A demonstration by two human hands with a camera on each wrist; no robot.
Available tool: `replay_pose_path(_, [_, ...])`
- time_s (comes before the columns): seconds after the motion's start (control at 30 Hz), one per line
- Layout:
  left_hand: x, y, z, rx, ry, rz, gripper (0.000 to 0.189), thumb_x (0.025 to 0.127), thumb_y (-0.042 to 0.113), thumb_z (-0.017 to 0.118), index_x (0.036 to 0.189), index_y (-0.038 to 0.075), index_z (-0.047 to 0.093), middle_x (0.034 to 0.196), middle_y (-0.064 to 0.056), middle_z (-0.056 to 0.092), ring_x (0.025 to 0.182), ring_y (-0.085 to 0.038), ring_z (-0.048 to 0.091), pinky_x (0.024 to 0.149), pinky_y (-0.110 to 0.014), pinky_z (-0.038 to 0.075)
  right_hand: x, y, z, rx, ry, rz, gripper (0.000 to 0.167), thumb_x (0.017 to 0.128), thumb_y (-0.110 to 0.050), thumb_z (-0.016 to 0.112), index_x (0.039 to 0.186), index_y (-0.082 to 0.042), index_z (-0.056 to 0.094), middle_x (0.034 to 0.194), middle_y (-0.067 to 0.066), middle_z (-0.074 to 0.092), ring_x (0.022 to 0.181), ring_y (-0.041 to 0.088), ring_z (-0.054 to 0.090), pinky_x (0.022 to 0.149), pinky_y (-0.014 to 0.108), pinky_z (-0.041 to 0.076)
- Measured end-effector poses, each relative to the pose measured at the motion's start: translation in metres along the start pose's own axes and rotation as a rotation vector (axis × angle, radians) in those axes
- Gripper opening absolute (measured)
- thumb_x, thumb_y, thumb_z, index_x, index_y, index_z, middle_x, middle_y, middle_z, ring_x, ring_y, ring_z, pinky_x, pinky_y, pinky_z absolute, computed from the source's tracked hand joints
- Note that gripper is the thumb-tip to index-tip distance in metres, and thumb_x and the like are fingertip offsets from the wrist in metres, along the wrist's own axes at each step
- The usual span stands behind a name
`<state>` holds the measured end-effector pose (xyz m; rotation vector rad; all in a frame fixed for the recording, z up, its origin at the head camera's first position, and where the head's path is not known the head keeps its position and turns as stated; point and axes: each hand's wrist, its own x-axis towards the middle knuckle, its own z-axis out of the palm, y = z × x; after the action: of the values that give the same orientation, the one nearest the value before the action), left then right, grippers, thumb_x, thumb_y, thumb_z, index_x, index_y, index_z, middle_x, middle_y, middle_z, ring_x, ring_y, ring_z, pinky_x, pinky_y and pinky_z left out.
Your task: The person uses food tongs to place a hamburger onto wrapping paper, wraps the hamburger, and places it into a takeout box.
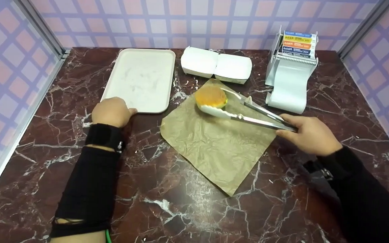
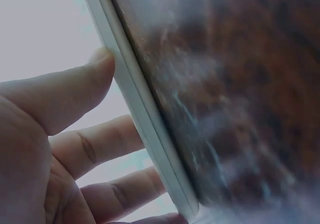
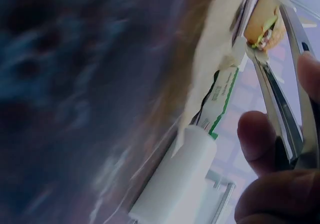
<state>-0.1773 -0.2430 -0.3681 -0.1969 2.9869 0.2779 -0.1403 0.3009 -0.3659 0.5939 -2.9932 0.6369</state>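
My left hand (image 1: 110, 109) grips the near left corner of a pale tray (image 1: 140, 81). In the left wrist view, the thumb touches the rim and the fingertips go out of sight behind it. My right hand (image 1: 311, 133) holds metal tongs (image 1: 255, 125) by the squeezed handles. The white-tipped ends of the tongs clasp a hamburger (image 1: 210, 96) over the far left part of a square of brown wrapping paper (image 1: 221, 145). Green filling shows at the bun's edge (image 3: 264, 26). Whether the hamburger touches the paper, I cannot tell.
An opened white carton (image 1: 199, 60) stands at the back, between the tray and a dispenser (image 1: 297, 50) with several coloured labels. A white roll (image 1: 287, 101) lies at the dispenser's front. Checked walls (image 1: 198, 23) enclose the dark marbled table (image 1: 167, 209) on three sides.
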Motion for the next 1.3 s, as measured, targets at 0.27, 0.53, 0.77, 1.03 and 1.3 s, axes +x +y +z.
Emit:
replay_pose_path(0.27, [0.01,0.005,-0.002,-0.007,-0.03,-0.034,0.062,0.103,0.049,0.058,0.116,-0.01,0.071,0.123,-0.032,0.07,0.108,-0.052,0.068,0.088,-0.065,0.057,-0.013,0.007,0.002,-0.018,-0.003,0.014,0.061,0.096,-0.039,0.078,0.147,-0.01,0.062,0.118,0.017,0.077,0.081,0.026,0.065,0.078,0.051,0.055])
replay_pose_path(0.53, [0.011,0.005,-0.002,-0.018,-0.023,-0.021,0.06,0.104,0.048,0.057,0.118,-0.01,0.071,0.123,-0.033,0.069,0.109,-0.053,0.067,0.089,-0.066,0.056,-0.014,0.011,0.003,-0.015,-0.021,0.016,0.065,0.095,-0.043,0.078,0.151,-0.019,0.059,0.096,0.011,0.076,0.07,0.019,0.057,0.071,0.041,0.049])
replay_pose_path(0.77, [0.007,0.007,-0.009,-0.04,-0.053,-0.014,0.066,0.104,0.052,0.056,0.133,-0.006,0.064,0.136,-0.032,0.064,0.117,-0.054,0.064,0.093,-0.068,0.054,-0.013,0.007,-0.01,0.065,0.036,0.029,0.06,0.094,-0.038,0.08,0.148,-0.02,0.062,0.088,0.006,0.074,0.057,0.01,0.052,0.056,0.031,0.048])
replay_pose_path(1.03, [-0.03,0.079,-0.024,-0.431,-0.077,0.106,0.103,0.088,0.076,0.066,0.164,0.014,0.033,0.165,-0.013,0.044,0.148,-0.04,0.046,0.121,-0.062,0.039,0.023,-0.06,0.005,0.465,0.086,0.038,0.053,0.101,-0.024,0.072,0.152,-0.022,0.057,0.104,0.011,0.071,0.059,0.008,0.049,0.05,0.025,0.047])
replay_pose_path(1.3, [-0.052,0.154,0.012,-1.068,-0.259,0.377,0.053,0.099,0.047,0.069,0.139,0.013,0.062,0.134,-0.006,0.072,0.122,-0.024,0.067,0.112,-0.051,0.05,0.054,-0.151,0.052,0.92,-0.218,0.013,0.054,0.107,-0.018,0.059,0.159,-0.019,0.045,0.109,0.005,0.067,0.062,0.007,0.049,0.053,0.021,0.048])
